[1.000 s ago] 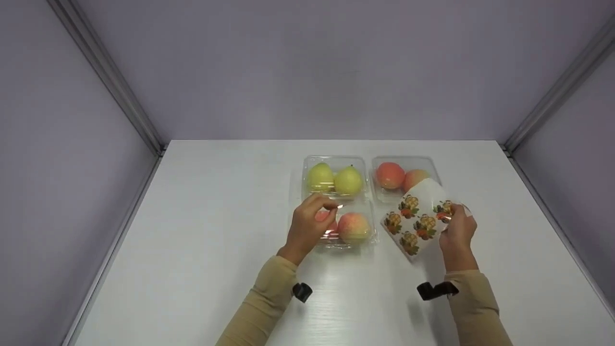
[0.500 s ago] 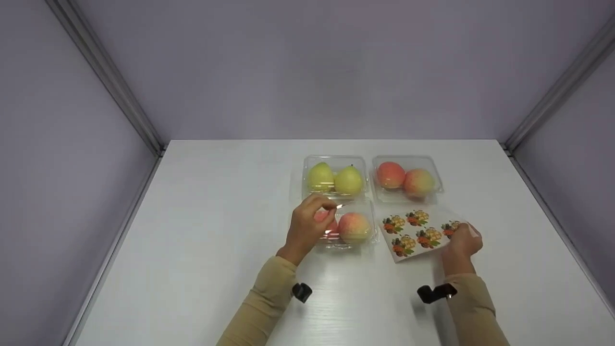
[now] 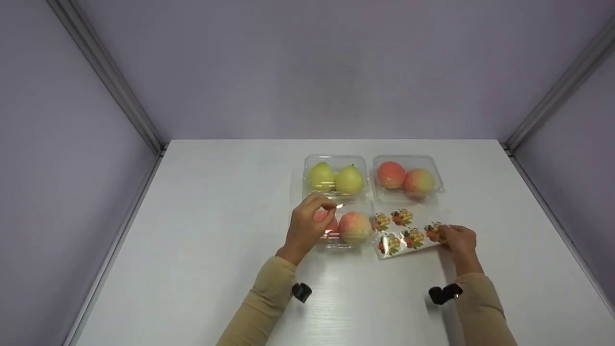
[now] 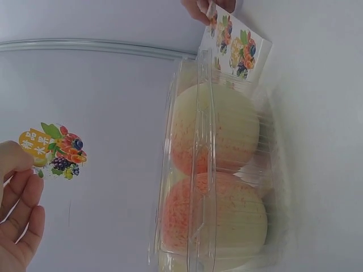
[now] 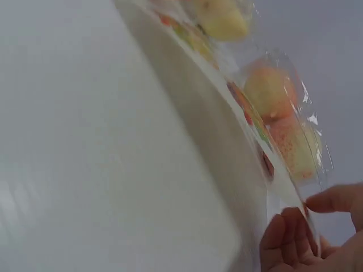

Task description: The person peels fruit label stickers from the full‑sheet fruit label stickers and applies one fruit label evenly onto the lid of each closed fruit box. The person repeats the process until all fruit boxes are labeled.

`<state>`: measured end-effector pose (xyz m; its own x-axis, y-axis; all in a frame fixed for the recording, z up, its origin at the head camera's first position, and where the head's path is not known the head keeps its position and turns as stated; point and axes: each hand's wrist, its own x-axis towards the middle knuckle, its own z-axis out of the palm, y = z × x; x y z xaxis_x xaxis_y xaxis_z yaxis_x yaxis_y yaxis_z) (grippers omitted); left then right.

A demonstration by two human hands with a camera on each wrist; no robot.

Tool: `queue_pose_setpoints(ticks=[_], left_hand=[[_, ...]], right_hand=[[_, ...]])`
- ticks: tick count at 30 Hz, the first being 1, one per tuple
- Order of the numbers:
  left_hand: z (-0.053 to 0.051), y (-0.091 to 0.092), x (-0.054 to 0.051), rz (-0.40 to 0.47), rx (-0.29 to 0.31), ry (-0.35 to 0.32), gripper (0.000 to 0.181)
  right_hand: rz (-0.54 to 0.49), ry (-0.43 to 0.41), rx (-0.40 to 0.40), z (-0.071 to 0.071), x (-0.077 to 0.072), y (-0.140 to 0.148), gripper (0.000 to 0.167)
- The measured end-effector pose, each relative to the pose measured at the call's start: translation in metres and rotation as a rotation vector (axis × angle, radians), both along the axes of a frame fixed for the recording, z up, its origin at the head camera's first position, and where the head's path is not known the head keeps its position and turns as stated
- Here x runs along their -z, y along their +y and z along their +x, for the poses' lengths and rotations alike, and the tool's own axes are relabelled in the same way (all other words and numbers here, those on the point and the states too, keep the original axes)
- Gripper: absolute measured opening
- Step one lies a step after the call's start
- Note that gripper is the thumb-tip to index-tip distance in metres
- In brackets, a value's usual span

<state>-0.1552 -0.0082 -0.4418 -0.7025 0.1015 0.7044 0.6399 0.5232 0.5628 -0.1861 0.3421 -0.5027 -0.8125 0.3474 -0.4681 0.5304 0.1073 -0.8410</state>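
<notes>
Head view: a white table [image 3: 216, 216] is bounded at its far edge by a pale violet wall [image 3: 317, 72], with metal rails [image 3: 105, 62] set in the corners. Two peaches [image 3: 354, 227] are held in the near box [image 3: 338, 246]; above it, a sticker [image 4: 59, 150] is pinched in the left hand [image 3: 307, 223]. Just right of that box, a sheet [image 3: 408, 230] of stickers is gripped at its edge by the right hand [image 3: 459, 239], tilted. Beyond, two pears [image 3: 349, 180] are enclosed in the left box [image 3: 336, 157], two reddish fruits [image 3: 391, 174] in the right box [image 3: 408, 157]

The white sheet [image 3: 404, 230] carries multicoloured fruit clusters [image 3: 413, 237], the pears [image 3: 349, 180] yellow-green.
</notes>
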Motion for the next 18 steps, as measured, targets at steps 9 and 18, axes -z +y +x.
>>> queue_pose_setpoints(ticks=[9, 18], left_hand=[[-0.001, -0.001, -0.001, 0.003, 0.022, -0.017, 0.004], [-0.002, -0.003, -0.001, -0.01, 0.021, -0.023, 0.006]], right_hand=[[0.314, -0.048, -0.203, -0.005, -0.003, 0.022, 0.04], [0.384, -0.07, -0.112, -0.007, -0.001, 0.025, 0.037]])
